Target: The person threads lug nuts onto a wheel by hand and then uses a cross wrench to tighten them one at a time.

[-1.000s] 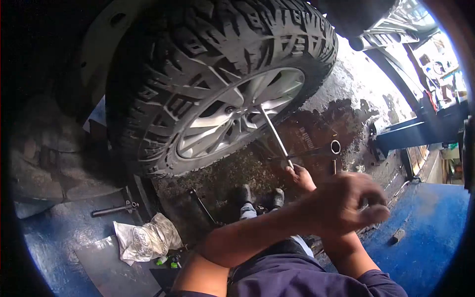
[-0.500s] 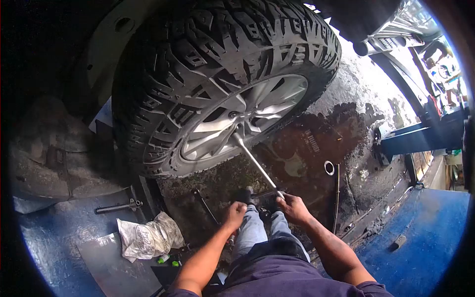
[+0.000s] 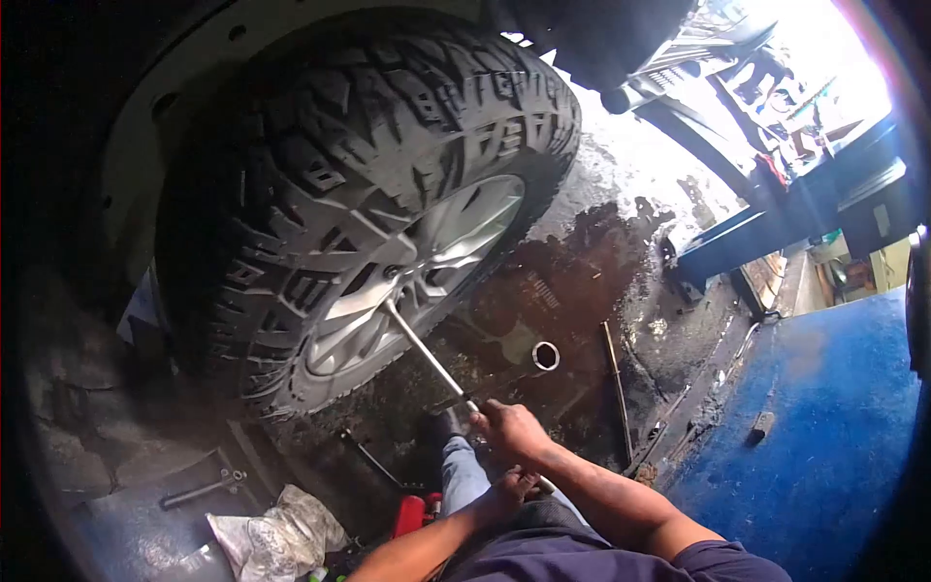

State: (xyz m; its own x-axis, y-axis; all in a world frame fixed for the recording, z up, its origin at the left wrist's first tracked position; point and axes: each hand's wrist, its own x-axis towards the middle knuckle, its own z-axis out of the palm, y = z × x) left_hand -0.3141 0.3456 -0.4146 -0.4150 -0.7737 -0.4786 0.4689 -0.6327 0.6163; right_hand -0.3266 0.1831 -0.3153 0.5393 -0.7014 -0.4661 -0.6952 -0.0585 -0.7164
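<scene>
A long silver wheel wrench (image 3: 427, 355) runs from the hub of the alloy wheel (image 3: 339, 351) down toward me, its far end at the wheel's lug nuts. My right hand (image 3: 512, 429) is closed around the dark grip near its close end. Just below it, in front of my waist, my left hand (image 3: 514, 492) has curled fingers. A small pale end shows beside them, but I cannot make out whether it belongs to the wrench. The big tyre (image 3: 388, 165) with chunky tread fills the upper left, partly in shadow.
A blue lift arm (image 3: 776, 228) stands at the right, above a blue floor plate (image 3: 805, 407). A metal ring (image 3: 545, 356) and a thin rod (image 3: 618, 393) lie on the wet floor. At lower left are a whitish sack (image 3: 276, 535), a dark bar (image 3: 373, 459) and a red object (image 3: 408, 515).
My view has shifted, so the wheel sits lower and further left. My left hand has moved from beside my leg to just below my right hand, which still grips the wrench.
</scene>
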